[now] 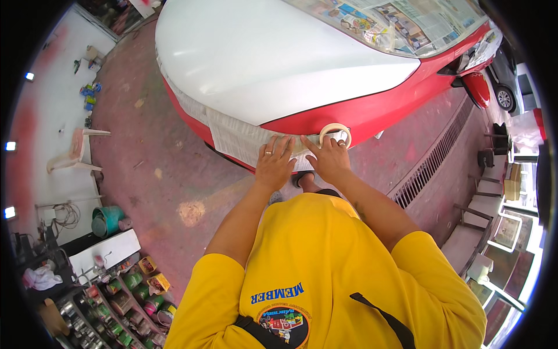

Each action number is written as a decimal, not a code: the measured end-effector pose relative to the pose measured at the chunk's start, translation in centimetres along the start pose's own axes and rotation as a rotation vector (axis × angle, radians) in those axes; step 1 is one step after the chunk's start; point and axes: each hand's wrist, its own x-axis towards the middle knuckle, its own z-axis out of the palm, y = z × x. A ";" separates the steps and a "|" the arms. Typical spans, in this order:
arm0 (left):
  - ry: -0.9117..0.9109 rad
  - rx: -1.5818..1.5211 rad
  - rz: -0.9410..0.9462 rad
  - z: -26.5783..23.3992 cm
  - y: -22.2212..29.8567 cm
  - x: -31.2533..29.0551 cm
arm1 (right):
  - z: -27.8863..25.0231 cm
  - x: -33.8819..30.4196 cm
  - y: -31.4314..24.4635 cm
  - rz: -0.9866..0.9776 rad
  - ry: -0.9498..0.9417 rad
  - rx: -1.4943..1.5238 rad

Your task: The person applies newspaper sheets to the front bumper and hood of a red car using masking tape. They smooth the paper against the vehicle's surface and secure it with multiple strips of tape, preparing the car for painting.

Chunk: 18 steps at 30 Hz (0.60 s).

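Note:
A car with a white hood (250,58) and red bodywork (372,107) stands in front of me. Newspaper (229,136) covers its front end, around the headlight corner. My left hand (275,164) lies on this paper with its fingers stretched out, pressing near the edge of the red panel. Just beside it, my right hand (329,160) grips a roll of masking tape (348,131), the fingers reaching into its ring. The right index finger points left and touches the papered edge. Exactly what lies under the fingertips is hidden.
More newspaper (401,26) covers the windshield. A floor drain grate (433,154) runs along the right. On the left are a white plastic chair (75,151) and a green bucket (106,221). Shelves with paint cans (125,302) stand at the lower left; a grey car (505,81) is far right.

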 end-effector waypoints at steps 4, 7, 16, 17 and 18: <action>0.003 0.068 -0.098 0.5 -0.3 -0.8 | -0.4 -0.5 1.0 0.027 -0.002 -0.051; -0.080 0.102 -0.129 0.6 -0.4 -1.2 | -0.4 -0.2 1.3 0.010 -0.028 -0.057; -0.257 0.037 -0.314 -2.2 0.4 -1.3 | -5.1 -1.2 -0.1 0.090 -0.079 0.380; -0.176 0.030 -0.410 -2.2 0.7 -2.1 | -5.7 -2.9 -0.1 0.175 -0.085 0.578; -0.096 0.023 -0.507 -2.3 0.9 -2.7 | -6.1 -3.9 -0.1 0.263 -0.090 0.776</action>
